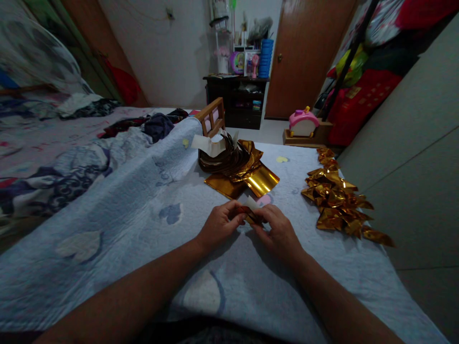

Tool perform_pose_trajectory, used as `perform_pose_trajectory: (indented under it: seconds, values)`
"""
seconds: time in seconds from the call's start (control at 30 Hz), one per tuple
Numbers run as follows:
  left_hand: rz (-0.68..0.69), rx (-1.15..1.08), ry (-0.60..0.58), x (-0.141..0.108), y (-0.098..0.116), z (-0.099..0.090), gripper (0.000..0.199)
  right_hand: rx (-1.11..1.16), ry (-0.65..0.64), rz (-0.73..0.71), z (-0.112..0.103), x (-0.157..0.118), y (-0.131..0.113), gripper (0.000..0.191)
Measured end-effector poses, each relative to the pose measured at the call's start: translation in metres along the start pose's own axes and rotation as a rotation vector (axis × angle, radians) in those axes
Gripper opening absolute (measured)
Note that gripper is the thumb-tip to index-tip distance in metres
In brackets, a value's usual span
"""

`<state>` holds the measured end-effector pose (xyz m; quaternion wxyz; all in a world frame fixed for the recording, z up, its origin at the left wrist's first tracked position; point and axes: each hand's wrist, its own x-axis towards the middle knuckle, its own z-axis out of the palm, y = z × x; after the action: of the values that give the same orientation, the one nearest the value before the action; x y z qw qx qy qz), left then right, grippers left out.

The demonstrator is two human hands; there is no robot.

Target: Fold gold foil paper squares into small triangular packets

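Note:
Between both hands, low over the quilt, is a sheet of gold foil paper (251,216), partly folded, with a pale edge sticking up at the far side. My left hand (223,220) pinches its left end between thumb and fingers. At its right end my right hand (274,225) grips it the same way, the fingers hiding much of the fold. Just beyond the hands lies a loose, fanned stack of gold foil paper (233,160), some sheets flat and shiny, others curled with white backs. A heap of folded gold paper pieces (335,196) lies to the right.
A light blue quilt (143,248) with heart shapes covers the surface under everything. Rumpled clothes (118,138) lie at the left. A pink toy (304,122) on a box, a dark cabinet (233,102) and a wooden door (304,57) stand beyond the far edge.

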<state>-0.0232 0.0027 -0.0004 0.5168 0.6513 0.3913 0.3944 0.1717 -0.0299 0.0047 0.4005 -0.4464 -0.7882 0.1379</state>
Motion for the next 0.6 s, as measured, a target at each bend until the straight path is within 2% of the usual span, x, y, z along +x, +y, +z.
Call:
perform_pose_trajectory:
  seconds: [0.3,0.37,0.47,0.5,0.53,0.6]
  values:
    - [0.019,-0.085,-0.045,-0.0002,0.0040,0.0060,0.020,-0.024,-0.023,0.006,0.0005,0.0008,-0.0004,0.020]
    - [0.037,-0.045,-0.021,-0.0008,0.0041,0.0053,0.032,-0.023,-0.029,0.010,-0.0004,0.0004,0.0009,0.023]
    - [0.104,0.045,0.079,-0.0025,0.0032,0.0028,0.057,-0.023,-0.022,0.024,-0.0013,-0.0001,0.0029,0.025]
    - [0.144,0.087,0.111,-0.0032,0.0033,0.0019,0.060,-0.022,-0.020,0.031,-0.0015,-0.0001,0.0033,0.024]
    - [0.187,0.135,0.131,-0.0038,0.0036,0.0011,0.057,-0.021,-0.021,0.036,-0.0016,-0.0001,0.0035,0.024]
    - [0.258,0.230,0.124,-0.0049,0.0053,-0.0003,0.039,-0.014,-0.029,0.041,-0.0017,0.0003,0.0033,0.023]
